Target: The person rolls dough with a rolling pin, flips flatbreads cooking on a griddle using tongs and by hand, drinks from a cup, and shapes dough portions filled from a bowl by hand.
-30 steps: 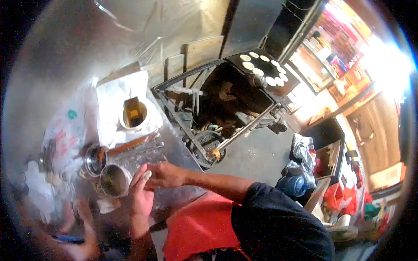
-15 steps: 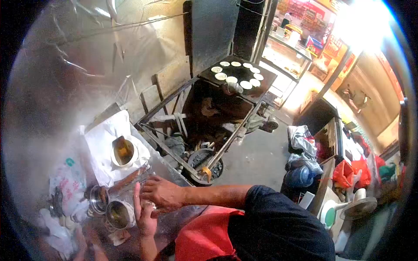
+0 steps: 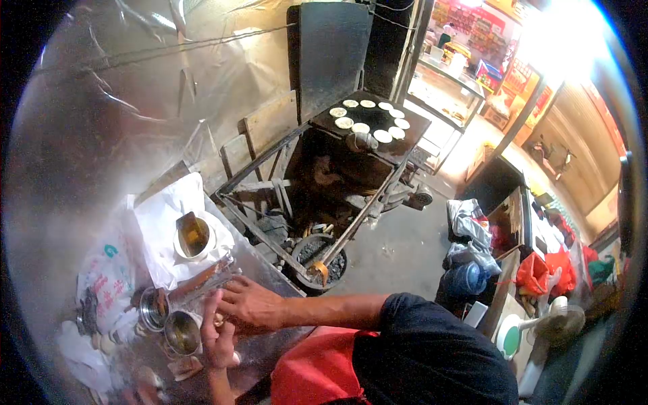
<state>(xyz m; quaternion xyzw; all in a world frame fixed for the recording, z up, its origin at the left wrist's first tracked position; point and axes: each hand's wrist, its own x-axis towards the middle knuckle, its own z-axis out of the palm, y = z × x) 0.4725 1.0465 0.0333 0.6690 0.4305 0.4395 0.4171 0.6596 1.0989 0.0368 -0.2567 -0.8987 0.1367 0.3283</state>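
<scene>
My left hand (image 3: 219,337) is raised over the worktop (image 3: 270,341), with its fingers bent round a small pale piece of dough (image 3: 217,321). My right hand (image 3: 253,307) meets it from the right, its curled fingers at the same dough; its fingertips are partly hidden. Another pale bit (image 3: 235,358) shows beside my left palm. Just left of my hands stands a metal pot (image 3: 182,332) with something yellowish inside. Behind it are a steel bowl (image 3: 152,308) and a brown wooden stick (image 3: 194,284) like a rolling pin.
A white bowl (image 3: 196,237) with amber contents rests on white sheeting (image 3: 154,233). Pale flat rounds (image 3: 361,127) ring a dark griddle (image 3: 375,117) beyond an open metal frame (image 3: 354,226). Another person's blurred hand (image 3: 147,385) is at lower left. A fan (image 3: 563,320) stands at right.
My left hand has shifted slightly left and its fingers have folded in more. My right hand stays close against it. The other person's hands at lower left have moved and blurred.
</scene>
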